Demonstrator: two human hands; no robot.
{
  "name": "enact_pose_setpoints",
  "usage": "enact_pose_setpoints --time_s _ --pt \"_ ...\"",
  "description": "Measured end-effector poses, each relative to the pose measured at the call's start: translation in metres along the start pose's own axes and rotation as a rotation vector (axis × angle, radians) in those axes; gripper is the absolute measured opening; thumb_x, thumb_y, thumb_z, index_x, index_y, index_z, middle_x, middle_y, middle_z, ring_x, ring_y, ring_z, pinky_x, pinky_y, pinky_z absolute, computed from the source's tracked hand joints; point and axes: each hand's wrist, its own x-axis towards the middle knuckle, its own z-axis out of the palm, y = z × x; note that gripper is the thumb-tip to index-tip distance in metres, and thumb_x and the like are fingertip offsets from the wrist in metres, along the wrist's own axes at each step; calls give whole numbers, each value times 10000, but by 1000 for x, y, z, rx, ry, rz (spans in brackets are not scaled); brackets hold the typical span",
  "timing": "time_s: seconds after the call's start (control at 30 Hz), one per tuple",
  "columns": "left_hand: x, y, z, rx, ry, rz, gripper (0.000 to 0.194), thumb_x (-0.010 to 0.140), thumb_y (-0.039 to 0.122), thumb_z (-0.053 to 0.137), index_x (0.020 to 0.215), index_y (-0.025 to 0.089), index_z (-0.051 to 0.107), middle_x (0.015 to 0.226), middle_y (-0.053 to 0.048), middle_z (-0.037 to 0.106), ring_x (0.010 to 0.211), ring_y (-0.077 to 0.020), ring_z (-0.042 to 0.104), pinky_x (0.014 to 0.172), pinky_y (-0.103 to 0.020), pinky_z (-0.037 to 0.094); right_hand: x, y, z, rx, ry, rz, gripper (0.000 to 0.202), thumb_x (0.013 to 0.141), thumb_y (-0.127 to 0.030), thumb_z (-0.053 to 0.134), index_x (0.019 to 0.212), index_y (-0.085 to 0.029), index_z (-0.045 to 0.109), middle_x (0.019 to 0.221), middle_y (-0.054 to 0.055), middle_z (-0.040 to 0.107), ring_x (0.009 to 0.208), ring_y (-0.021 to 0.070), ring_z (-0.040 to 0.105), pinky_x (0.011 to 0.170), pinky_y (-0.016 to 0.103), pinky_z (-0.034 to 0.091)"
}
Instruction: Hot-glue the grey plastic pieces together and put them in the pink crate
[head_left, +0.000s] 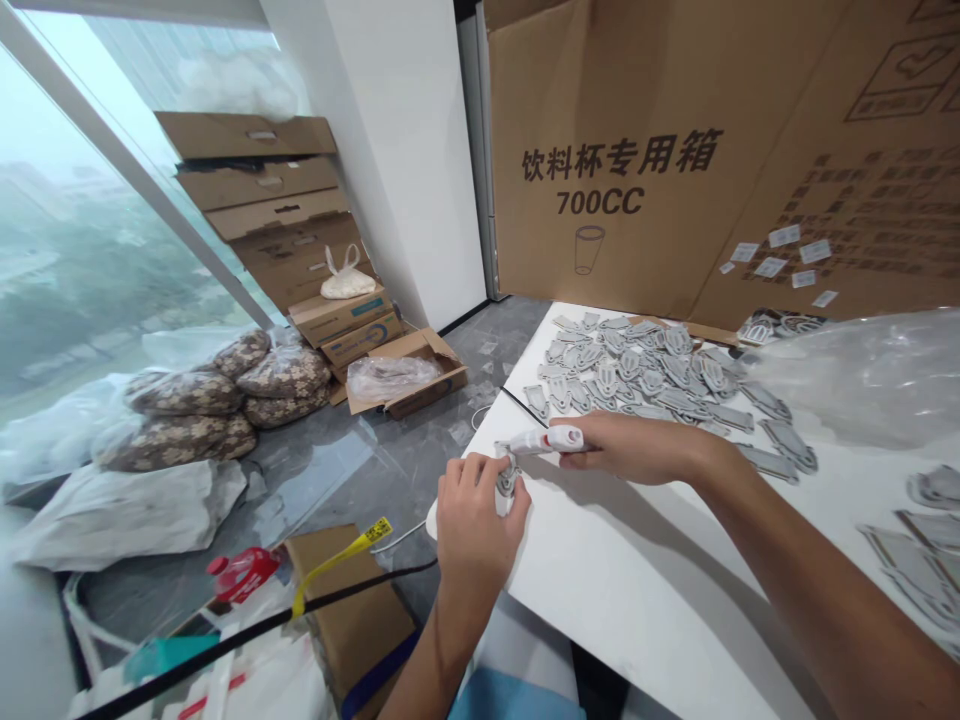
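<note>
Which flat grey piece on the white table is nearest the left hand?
The flat grey piece near the left edge of the white table, held by the left hand beside the white tool; the others lie farther off.

Bright, cool daylight scene, mostly clear, with stretching toward the edges.
Light is let in through the large window [75, 250] at left, where the view outside is washed out to a pale haze. The white counter [600, 570] is brightly lit, and a soft-edged grey shadow is cast on it beneath the right forearm [780, 560]. White glints are thrown back by clear plastic [885, 380] at right. Bold print on the cardboard [637, 250] is rendered legibly, while fine detail beside the left fingers [454, 482] is slightly softened. The window frame [135, 174] is shown slanted, and deep darkness is seen under the counter.
</note>
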Motion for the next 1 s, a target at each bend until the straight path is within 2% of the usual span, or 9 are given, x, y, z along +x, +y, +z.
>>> enact_pose_setpoints --time_s 0.27,0.57,0.8,1.0 --pt "0 0 0 10 -2 -1 211 933 188 802 1124 247 734 1034 -18 748 1014 -259 636 865 -407 491 2 4 4 48 -17 47 196 998 -415 595 1006 -224 549 1060 56 701 952 245 623 788 335 437" --pt "-1 0 1 6 -5 -3 218 940 191 799 1140 249 737 1034 -18 748 1013 -265 630 863 -405 474 3 2 4 89 -23 7 234 1006 -419 590 1112 -215 632 1184 78 737 1063 268 651 867 335 475" --pt "-1 0 0 16 -14 -16 201 945 199 795 1131 251 741 1038 -27 749 1007 -262 638 858 -407 488 3 6 5 35 -21 75 199 1020 -415 575 1010 -218 548 1067 69 695 985 251 618 823 336 456" --pt "-2 -2 0 -18 -5 -24 214 960 179 765 1161 245 738 1046 -42 714 997 -252 638 883 -402 517 4 8 4 101 -4 37 179 1019 -391 575 1096 -231 595 1116 49 709 1021 244 630 868 328 462"
